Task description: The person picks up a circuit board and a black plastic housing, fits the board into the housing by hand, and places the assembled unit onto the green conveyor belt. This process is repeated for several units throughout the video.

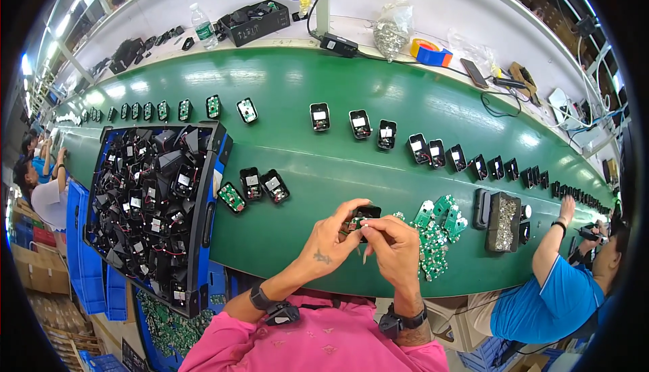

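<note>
Our left hand (pixel 329 237) grips a small black plastic box-shaped housing (pixel 369 211) over the green worktop (pixel 284 264), toward the edge closest to us and left of the loose green circuit boards (pixel 433 254). Our right hand (pixel 396 242) has its fingers pinched together at the housing's opening; can't tell what they grasp, if anything. We'd do well to brace the housing firmly, angle the opening toward us, work gently and force nothing that binds.
</note>
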Demonstrator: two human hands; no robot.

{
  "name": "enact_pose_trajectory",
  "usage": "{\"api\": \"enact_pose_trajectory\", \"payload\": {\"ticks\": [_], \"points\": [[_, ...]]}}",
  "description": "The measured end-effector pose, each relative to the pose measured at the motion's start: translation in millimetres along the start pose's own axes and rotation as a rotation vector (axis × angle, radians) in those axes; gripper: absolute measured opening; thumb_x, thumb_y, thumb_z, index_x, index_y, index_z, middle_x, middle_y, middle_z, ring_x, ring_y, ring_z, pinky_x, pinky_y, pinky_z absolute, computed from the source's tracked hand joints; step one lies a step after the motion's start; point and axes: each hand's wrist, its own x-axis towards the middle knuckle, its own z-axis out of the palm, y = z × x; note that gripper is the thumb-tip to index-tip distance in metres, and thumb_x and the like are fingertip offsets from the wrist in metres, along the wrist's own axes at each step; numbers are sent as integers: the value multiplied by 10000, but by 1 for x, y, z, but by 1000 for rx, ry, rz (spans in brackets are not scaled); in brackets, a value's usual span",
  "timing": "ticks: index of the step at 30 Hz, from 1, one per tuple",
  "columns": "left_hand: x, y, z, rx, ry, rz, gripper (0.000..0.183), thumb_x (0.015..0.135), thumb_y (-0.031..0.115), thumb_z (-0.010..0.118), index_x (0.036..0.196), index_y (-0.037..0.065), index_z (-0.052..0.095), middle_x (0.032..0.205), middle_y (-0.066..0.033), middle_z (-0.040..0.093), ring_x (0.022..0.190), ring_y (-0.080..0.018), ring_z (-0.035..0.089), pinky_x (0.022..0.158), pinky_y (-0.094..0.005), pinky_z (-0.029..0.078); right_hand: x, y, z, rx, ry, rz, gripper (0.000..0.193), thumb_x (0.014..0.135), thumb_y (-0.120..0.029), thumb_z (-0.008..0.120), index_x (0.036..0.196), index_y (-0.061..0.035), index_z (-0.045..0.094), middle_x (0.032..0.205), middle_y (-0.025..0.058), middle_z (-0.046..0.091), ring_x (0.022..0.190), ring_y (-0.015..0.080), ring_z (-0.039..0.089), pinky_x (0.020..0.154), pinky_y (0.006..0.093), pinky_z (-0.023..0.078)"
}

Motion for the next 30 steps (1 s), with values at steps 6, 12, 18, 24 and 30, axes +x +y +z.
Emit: {"api": "enact_pose_trajectory", "payload": {"ticks": [6,12,18,24,30], "points": [[-9,18,4,-189,42,-74,519,940,-38,567,1431,59,426,1191,-133,634,894,-130,678,742,-267,591,-14,0,14,88,143,5,72,939,5,614,948,37,678,757,50,596,495,78,544,449,229,402],[-20,25,0,-123,110,36,559,928,-59,566,1459,62,439,1221,-139,626,836,-167,714,713,-273,603,-12,-20,8,-444,134,-305,41,895,-17,653,871,14,642,696,70,554,528,163,516,487,298,372],[-26,36,-2,-120,113,22,585,906,-85,563,1464,45,449,1206,-143,632,874,-178,715,739,-281,614,-11,-32,-4,-427,-25,-154,55,857,-22,674,830,6,635,665,75,545,549,184,507,505,314,376],[-28,36,-5,-38,122,136,577,901,-82,572,1442,104,505,1215,-156,645,888,-185,705,747,-308,622,-10,-36,-8,-378,-123,-96,50,848,-24,674,835,13,643,692,79,572,540,189,531,500,319,399],[-30,33,-11,116,131,267,602,860,-85,603,1420,125,535,1234,-176,647,900,-231,716,732,-332,618,-7,-34,-8,-316,-150,-64,65,833,-23,677,798,22,645,673,76,585,511,157,524,486,303,396]]}}
